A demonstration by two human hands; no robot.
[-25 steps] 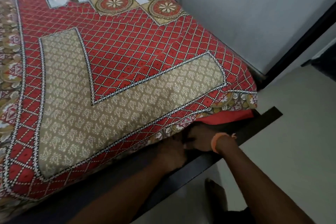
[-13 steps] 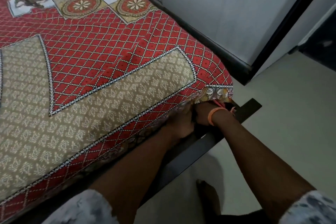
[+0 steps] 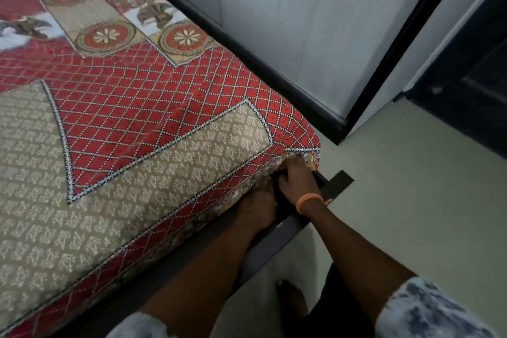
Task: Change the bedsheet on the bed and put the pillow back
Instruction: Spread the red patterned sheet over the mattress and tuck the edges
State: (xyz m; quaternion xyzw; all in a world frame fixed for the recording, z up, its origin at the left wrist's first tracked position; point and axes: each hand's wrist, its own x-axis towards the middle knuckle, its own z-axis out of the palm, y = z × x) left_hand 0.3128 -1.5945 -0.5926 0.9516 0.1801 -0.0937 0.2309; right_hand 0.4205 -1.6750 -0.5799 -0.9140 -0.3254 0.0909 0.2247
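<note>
A red and beige patterned bedsheet (image 3: pixel 142 129) is spread over the mattress and covers its top and its near side. The bed is seen from above, with the corner of the mattress toward the right side of the view. A dark bed frame (image 3: pixel 338 182) is seen under this corner and along the near edge, and its end sticks out past the mattress over the pale floor (image 3: pixel 411 200).

Both hands are placed at the lower edge of the sheet, close to the corner. The right hand (image 3: pixel 297 178), with an orange band (image 3: pixel 308 200) on the wrist, is laid against the corner; its fingers are curled around a bunched fold of the sheet just under the mattress edge, so the fabric is grasped there. The left hand (image 3: pixel 258 206) is set just beside it, to the left, at the gap between the mattress and the frame. Its fingers are hidden by the cloth and by shadow, so whether it is clenched or released cannot be told.

The far part of the sheet is blurred. Behind the bed a grey wall (image 3: pixel 301 22) with a black lower strip is seen, and a dark door frame (image 3: pixel 406 35) stands at the right. A bare foot (image 3: pixel 292 299) is seen on the floor near the frame. No pillow is visible in this view.
</note>
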